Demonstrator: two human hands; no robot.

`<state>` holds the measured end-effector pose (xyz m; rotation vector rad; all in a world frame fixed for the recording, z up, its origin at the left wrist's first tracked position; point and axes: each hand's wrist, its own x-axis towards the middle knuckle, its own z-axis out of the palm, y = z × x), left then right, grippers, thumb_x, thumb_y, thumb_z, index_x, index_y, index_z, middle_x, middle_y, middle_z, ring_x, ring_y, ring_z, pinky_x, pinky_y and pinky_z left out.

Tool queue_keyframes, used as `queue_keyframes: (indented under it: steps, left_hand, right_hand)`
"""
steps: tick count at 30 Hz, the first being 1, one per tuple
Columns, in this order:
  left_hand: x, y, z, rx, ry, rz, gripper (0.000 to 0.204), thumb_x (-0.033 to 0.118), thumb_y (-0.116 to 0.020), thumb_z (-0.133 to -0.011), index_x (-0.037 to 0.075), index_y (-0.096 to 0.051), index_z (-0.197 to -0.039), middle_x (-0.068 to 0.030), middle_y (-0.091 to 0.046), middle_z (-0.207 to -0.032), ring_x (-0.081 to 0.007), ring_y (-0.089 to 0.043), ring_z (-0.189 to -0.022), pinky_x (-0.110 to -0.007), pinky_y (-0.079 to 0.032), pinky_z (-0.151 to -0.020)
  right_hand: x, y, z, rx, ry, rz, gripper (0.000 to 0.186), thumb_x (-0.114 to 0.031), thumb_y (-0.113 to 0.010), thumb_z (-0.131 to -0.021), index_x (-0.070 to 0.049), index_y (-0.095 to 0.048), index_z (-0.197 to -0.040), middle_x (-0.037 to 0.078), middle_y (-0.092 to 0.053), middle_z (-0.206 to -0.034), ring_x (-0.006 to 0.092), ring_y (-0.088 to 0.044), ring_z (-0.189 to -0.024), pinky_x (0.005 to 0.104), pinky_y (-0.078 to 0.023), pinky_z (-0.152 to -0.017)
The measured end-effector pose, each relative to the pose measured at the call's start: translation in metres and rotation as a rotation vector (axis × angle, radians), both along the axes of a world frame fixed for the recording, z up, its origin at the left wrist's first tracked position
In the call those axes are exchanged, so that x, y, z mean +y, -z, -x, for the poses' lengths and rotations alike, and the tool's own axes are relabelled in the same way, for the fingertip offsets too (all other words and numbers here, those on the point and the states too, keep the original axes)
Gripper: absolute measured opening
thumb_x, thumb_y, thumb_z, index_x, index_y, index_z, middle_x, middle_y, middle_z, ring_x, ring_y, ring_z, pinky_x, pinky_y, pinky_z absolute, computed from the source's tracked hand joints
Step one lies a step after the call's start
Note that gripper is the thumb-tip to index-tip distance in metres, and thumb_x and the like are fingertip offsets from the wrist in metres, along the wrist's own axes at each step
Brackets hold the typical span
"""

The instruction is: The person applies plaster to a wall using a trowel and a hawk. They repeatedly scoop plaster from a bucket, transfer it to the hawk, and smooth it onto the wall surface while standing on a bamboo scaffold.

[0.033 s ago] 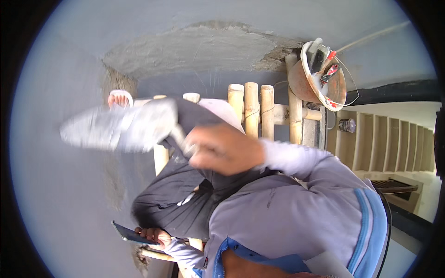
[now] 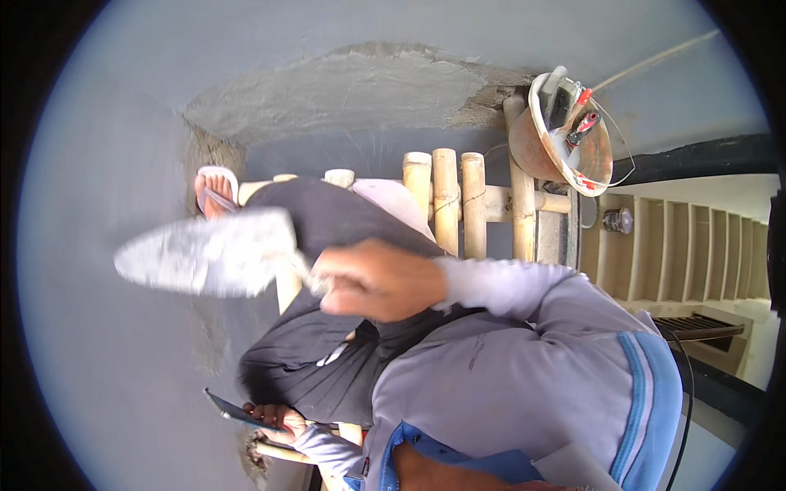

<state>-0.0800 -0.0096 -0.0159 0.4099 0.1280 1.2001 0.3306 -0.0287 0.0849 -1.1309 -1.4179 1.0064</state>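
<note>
A pointed trowel (image 2: 205, 254) with a pale, mortar-smeared blade is held out over my lap, its tip toward the left. My right hand (image 2: 378, 280) is closed around its handle; both are a little blurred. At the lower left, my left hand (image 2: 282, 419) grips a thin dark smartphone (image 2: 233, 411) by its edge, near my bent knee. My legs, in dark trousers (image 2: 311, 368), lie under the trowel. A sandalled foot (image 2: 216, 190) shows beyond the blade, by the wall.
I sit on a bamboo scaffold (image 2: 444, 200) beside a grey wall (image 2: 344, 90) with a rough plastered patch. A bucket (image 2: 528, 147) holding brushes and tools stands at the upper right. Farther down at right are a small tin (image 2: 618, 221) and stairs (image 2: 671, 254).
My right hand and the trowel have shifted slightly down in the picture and the hand a little left. The foot appears slightly lower. The smartphone stays in my left hand.
</note>
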Motion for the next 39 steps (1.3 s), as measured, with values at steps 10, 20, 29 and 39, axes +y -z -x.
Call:
queue_keyframes:
  steps: [10,20,29,39]
  left_hand:
    - [-0.016,-0.049,-0.014,0.636,-0.275,0.139,0.055,0.005,-0.057,-0.081,-0.001,-0.036,-0.132,-0.0157,-0.059,-0.109,-0.0169,-0.063,-0.084,-0.027,-0.056,-0.069]
    - [0.002,-0.031,-0.045,0.265,-0.163,0.154,0.025,0.009,-0.057,-0.086,-0.006,-0.056,-0.106,-0.0166,-0.064,-0.103,-0.0235,-0.064,-0.09,-0.033,-0.056,-0.077]
    - [-0.013,-0.022,-0.047,0.143,-0.102,0.093,0.034,0.015,-0.054,-0.089,-0.006,-0.052,-0.115,-0.018,-0.06,-0.114,-0.0246,-0.06,-0.102,-0.036,-0.052,-0.087]
    - [-0.021,-0.009,-0.051,-0.142,-0.002,0.124,0.02,0.014,-0.056,-0.091,0.009,-0.043,-0.075,0.0023,-0.038,-0.067,-0.0075,-0.032,-0.055,-0.021,-0.028,-0.041]
  right_hand:
    - [0.007,0.033,-0.002,0.979,-0.735,0.515,0.031,-0.028,-0.051,-0.09,0.003,-0.05,-0.096,0.004,-0.047,-0.065,0.0094,-0.046,-0.044,0.0239,-0.038,-0.036]
    - [0.0,0.037,0.011,0.893,-0.635,0.397,0.03,-0.014,-0.06,-0.083,0.003,-0.048,-0.106,0.004,-0.047,-0.07,0.0097,-0.05,-0.05,0.0237,-0.042,-0.041]
    - [0.001,0.038,0.025,0.837,-0.502,0.325,0.038,-0.019,-0.058,-0.087,0.003,-0.043,-0.114,0.005,-0.046,-0.077,0.0093,-0.048,-0.048,0.0237,-0.041,-0.039]
    - [-0.002,0.034,0.038,0.712,-0.546,0.364,0.032,-0.022,-0.06,-0.086,0.004,-0.049,-0.101,0.003,-0.045,-0.064,0.0081,-0.045,-0.042,0.0225,-0.039,-0.036]
